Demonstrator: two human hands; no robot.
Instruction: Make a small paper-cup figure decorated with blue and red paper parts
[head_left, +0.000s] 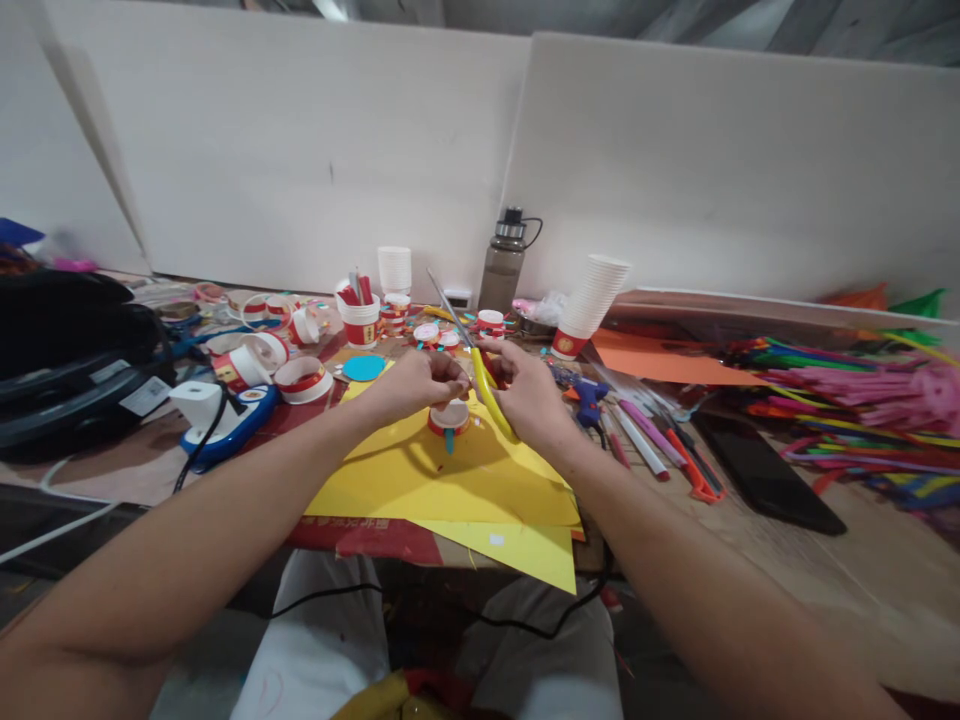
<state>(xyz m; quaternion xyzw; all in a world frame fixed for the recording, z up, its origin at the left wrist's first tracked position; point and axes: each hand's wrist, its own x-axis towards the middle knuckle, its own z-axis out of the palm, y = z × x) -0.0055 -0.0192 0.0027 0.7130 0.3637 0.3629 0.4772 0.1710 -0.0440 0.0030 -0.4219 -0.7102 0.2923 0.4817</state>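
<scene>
My right hand (521, 390) is closed around a pair of scissors with yellow handles (489, 395), whose metal blades point up and away to the left. Close beside it, my left hand (420, 388) has thumb and fingers pinched together; whatever is between them is too small to make out. Just below the hands, a cut-down paper cup ring (448, 418), white and red with a blue strip on its front, stands on yellow paper sheets (420, 485). A blue paper disc (364, 369) lies left of my left hand.
Stacked paper cups (592, 305) and a water bottle (502, 265) stand behind. Cut cup rings (302, 382) and a blue power strip (232, 425) lie left. At right are a blue glue gun (591, 400), markers (643, 440), a phone (769, 470) and pipe cleaners (877, 400).
</scene>
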